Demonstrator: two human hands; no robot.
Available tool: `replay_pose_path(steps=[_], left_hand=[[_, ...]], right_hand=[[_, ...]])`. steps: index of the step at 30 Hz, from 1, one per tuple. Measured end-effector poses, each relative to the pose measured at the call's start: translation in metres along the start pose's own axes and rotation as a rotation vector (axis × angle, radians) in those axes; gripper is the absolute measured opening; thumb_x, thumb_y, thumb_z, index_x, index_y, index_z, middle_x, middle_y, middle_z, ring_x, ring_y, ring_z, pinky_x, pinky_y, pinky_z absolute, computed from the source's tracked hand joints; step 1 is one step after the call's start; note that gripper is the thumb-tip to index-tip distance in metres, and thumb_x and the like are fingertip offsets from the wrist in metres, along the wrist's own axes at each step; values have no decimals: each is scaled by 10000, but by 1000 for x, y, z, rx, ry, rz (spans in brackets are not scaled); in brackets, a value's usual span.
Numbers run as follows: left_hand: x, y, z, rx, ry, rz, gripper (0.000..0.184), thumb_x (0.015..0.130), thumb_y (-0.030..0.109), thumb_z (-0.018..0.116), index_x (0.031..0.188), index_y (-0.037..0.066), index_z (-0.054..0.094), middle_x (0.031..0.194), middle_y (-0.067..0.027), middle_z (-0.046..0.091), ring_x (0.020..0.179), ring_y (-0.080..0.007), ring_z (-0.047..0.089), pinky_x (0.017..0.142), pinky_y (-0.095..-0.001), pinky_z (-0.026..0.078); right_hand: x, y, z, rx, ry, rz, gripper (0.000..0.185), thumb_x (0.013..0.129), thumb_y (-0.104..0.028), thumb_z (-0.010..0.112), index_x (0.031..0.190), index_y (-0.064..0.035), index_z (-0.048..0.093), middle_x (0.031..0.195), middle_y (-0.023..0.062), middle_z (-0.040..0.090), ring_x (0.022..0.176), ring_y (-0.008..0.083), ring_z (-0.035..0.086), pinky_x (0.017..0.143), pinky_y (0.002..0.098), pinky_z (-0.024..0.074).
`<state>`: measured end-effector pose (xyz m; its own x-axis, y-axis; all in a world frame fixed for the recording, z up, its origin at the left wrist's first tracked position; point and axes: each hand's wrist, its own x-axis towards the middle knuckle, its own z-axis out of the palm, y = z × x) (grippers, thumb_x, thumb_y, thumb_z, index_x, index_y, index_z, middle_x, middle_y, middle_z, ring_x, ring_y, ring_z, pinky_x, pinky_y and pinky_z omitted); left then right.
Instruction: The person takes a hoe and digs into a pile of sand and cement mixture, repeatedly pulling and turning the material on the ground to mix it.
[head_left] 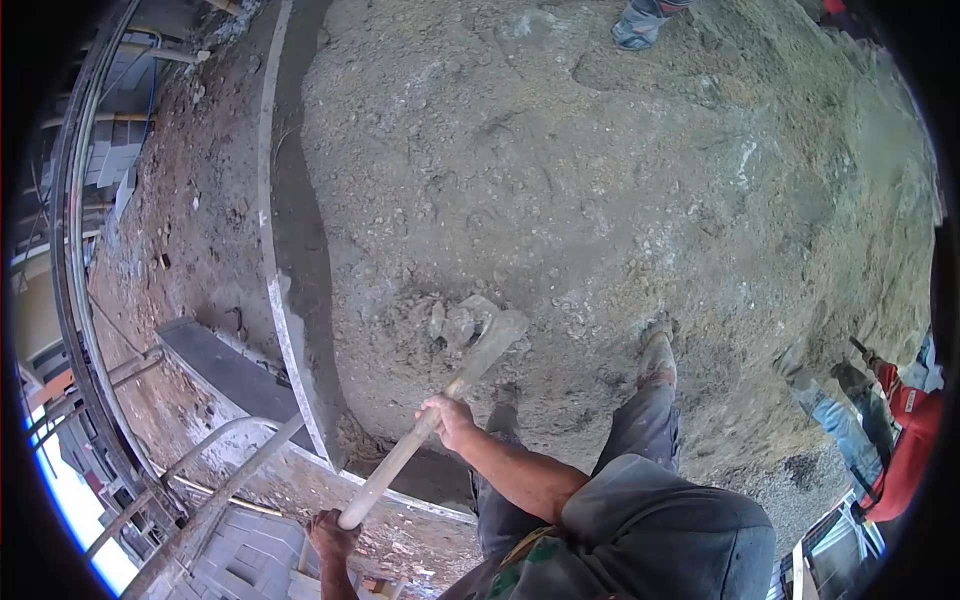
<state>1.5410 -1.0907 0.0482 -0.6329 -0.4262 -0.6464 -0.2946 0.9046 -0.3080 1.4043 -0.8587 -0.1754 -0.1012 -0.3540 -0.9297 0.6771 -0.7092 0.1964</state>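
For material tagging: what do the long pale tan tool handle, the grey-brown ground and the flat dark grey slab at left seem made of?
Long pale tan tool handle: probably wood, matt, judging by its uneven tan tone.
Grey-brown ground: earth with gravel, rough, showing scattered stones.
Flat dark grey slab: perhaps concrete, given its smooth, dull face; painted board remains possible.
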Motion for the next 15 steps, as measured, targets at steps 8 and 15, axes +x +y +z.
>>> replay_pose_path(steps=[8,15], left_hand=[[53,161,52,-93,-537,148,556,567,478,821,920,71,684,931,-154,679,838,-249,661,766,-364,503],[19,625,-104,-502,-1051,849,364,701,323,792,838,24,636,707,-18,606,627,-108,563,592,-264,459]], right_hand=[[-48,-184,-92,134,117,-308,74,719,-78,625,726,-54,555,656,92,564,582,243,594,568,386,502],[-291,-557,-213,175,341,-1075,123,748,-82,588,831,-21,520,644,71,534,473,176,547,432,316,506]])
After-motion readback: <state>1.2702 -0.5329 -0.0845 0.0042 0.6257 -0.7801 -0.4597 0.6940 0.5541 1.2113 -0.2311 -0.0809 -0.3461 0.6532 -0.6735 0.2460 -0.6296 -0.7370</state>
